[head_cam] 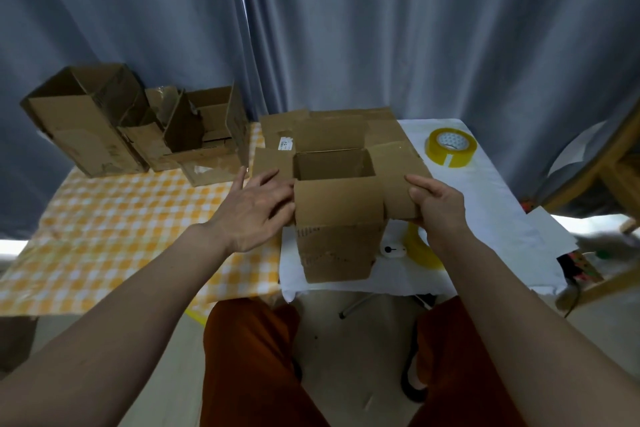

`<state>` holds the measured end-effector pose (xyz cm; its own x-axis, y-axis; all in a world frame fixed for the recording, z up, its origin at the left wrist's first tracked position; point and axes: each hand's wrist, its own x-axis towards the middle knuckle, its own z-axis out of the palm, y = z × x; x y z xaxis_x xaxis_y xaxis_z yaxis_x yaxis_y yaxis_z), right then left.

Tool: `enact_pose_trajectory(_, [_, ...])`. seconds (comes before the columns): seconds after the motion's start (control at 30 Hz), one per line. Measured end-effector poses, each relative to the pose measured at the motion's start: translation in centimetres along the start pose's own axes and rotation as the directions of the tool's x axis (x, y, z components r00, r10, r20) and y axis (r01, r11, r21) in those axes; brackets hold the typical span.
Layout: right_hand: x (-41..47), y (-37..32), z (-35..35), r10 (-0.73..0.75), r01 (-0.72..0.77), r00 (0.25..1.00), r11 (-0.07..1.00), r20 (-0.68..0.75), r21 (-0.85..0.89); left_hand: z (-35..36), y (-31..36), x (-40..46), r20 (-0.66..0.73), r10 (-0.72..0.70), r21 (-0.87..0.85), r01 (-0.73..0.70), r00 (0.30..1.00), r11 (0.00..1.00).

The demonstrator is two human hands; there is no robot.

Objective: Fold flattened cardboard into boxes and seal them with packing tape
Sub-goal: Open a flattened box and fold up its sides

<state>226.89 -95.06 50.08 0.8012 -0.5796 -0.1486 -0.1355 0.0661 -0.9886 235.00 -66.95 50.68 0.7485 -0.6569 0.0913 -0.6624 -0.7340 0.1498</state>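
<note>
A small cardboard box [337,236] stands upright with its mouth open at the near edge of the counter [491,204], on the white cloth, its four top flaps splayed outward. The left hand [254,206] lies against the box's left side, fingers straight and spread, pressing rather than gripping. The right hand [438,201] pinches the right-hand flap [398,180] near its outer edge, thumb on top and fingers curled beneath.

The box looks light and empty, its corrugated walls stiff along the panels but soft at the scored creases; worn, scuffed patches on the front suggest reused board that could tear if a flap is forced. The flaps are best taken near their free edges, with the other hand steadying a wall.

One roll of yellow packing tape [450,147] sits beyond the right hand; a second roll [420,246] lies just beneath it, partly hidden. Folded boxes [138,125] stand on the checked cloth at far left, well apart.
</note>
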Motion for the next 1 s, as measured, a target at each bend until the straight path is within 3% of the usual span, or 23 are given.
enact_pose_trajectory(0.17, [0.3, -0.4, 0.4, -0.089, 0.088, 0.996, 0.988, -0.003, -0.124, 1.5, 1.1, -0.3, -0.085, -0.100, -0.137, 0.088, 0.991, 0.987])
enact_pose_trajectory(0.27, [0.3, -0.2, 0.1, -0.194, 0.190, 0.981, 0.913, 0.026, -0.360, 2.4, 1.8, -0.3, -0.121, -0.187, -0.238, 0.154, 0.975, 0.959])
enact_pose_trajectory(0.3, [0.2, -0.1, 0.1, -0.280, 0.261, 0.959, 0.796, 0.051, -0.546, 2.8, 2.1, -0.3, -0.137, -0.212, -0.266, 0.170, 0.968, 0.949])
enact_pose_trajectory(0.37, [-0.3, 0.3, 0.4, -0.545, 0.410, 0.819, 0.340, 0.178, -0.846, 3.2, 2.5, -0.1, -0.156, -0.253, -0.308, 0.197, 0.955, 0.931])
enact_pose_trajectory(0.43, [-0.8, 0.6, 0.9, -0.649, 0.583, 0.635, 0.048, 0.418, -0.811, 3.1, 2.8, -0.1, -0.157, -0.278, -0.310, 0.220, 0.948, 0.925])
enact_pose_trajectory(0.5, [-1.5, 1.0, 1.5, -0.571, 0.740, 0.529, -0.051, 0.628, -0.670, 2.9, 2.7, 0.0, -0.159, -0.277, -0.284, 0.225, 0.948, 0.932])
enact_pose_trajectory(0.57, [-2.0, 1.6, 1.7, -0.502, 0.788, 0.533, 0.000, 0.681, -0.616, 2.7, 2.7, 0.1, -0.155, -0.250, -0.227, 0.212, 0.956, 0.951])
enact_pose_trajectory(0.7, [-2.2, 1.5, 2.1, -0.449, 0.709, 0.671, 0.152, 0.591, -0.689, 2.5, 2.8, 0.4, -0.121, -0.212, -0.144, 0.194, 0.970, 0.970])
enact_pose_trajectory(0.83, [-1.4, -1.8, 3.6, -0.230, 0.582, 0.813, 0.318, 0.535, -0.748, 2.5, 2.9, 0.4, -0.115, -0.221, -0.141, 0.204, 0.969, 0.969])
enact_pose_trajectory(1.0, [1.8, -6.3, 6.9, -0.158, 0.528, 0.849, 0.292, 0.504, -0.798, 2.3, 3.2, 0.5, -0.118, -0.233, -0.152, 0.214, 0.965, 0.965])
